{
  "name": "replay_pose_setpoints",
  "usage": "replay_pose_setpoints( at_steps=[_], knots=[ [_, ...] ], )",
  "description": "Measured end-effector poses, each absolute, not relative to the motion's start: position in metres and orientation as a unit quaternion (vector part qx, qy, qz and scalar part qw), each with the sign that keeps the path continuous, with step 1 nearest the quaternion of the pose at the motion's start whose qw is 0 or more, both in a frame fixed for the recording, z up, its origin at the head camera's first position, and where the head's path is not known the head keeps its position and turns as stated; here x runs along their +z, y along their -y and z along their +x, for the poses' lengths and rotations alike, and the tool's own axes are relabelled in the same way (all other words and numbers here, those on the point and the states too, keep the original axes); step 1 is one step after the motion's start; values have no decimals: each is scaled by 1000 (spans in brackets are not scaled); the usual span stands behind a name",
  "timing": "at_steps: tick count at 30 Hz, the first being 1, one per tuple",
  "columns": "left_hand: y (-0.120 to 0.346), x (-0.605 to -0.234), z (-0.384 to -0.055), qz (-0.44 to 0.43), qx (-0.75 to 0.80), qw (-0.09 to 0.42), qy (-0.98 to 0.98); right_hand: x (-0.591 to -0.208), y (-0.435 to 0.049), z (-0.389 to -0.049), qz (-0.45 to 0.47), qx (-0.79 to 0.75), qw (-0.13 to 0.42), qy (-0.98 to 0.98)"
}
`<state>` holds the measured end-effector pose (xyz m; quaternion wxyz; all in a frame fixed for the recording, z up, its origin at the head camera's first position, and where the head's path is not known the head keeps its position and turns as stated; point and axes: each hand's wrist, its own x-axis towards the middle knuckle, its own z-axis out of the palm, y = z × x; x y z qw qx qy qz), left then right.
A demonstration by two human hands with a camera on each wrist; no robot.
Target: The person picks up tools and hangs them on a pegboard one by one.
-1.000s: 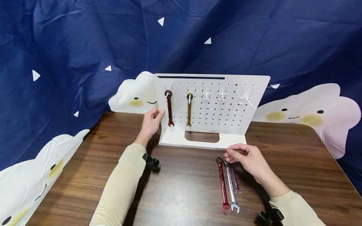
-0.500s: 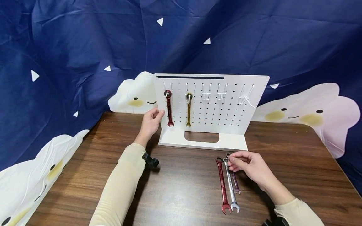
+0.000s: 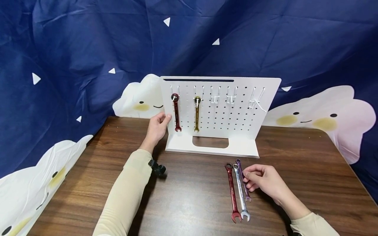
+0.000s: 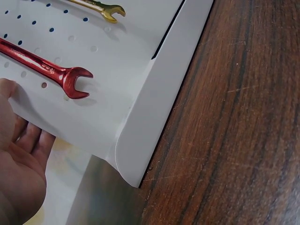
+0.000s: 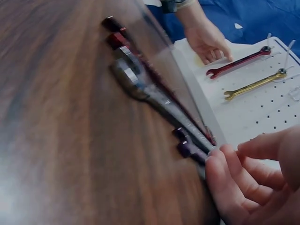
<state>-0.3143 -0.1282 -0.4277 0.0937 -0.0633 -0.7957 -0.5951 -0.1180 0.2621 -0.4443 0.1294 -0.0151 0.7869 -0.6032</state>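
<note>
My left hand grips the left edge of a white pegboard, thumb in front and fingers behind. On its hooks hang a red wrench and a gold wrench. My right hand has bent fingers against the side of a small purple wrench on the table. The fingertips cover part of its middle; whether they pinch it is unclear. Left of it lie a silver wrench and another red wrench. In the right wrist view, the purple wrench is blurred beside my fingers.
More white wire hooks stick out across the pegboard's upper right, one of them slanted. The board stands on the wooden table by its white base. A blue cloud-print cloth hangs behind.
My right hand has moved toward me and slightly right, down along the purple wrench, uncovering its ring end. The left hand stays on the pegboard.
</note>
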Motion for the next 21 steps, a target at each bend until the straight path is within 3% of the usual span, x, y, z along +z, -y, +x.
replay_pose_setpoints(
  at_steps=[8,21],
  knots=[
    [129,-428,-315,-66,-593,95,796,-449,-260,-117,20,-559,132,-818],
    [129,-429,-314,-68,-593,101,796,-448,-242,-117,58,-436,92,-893]
  ],
)
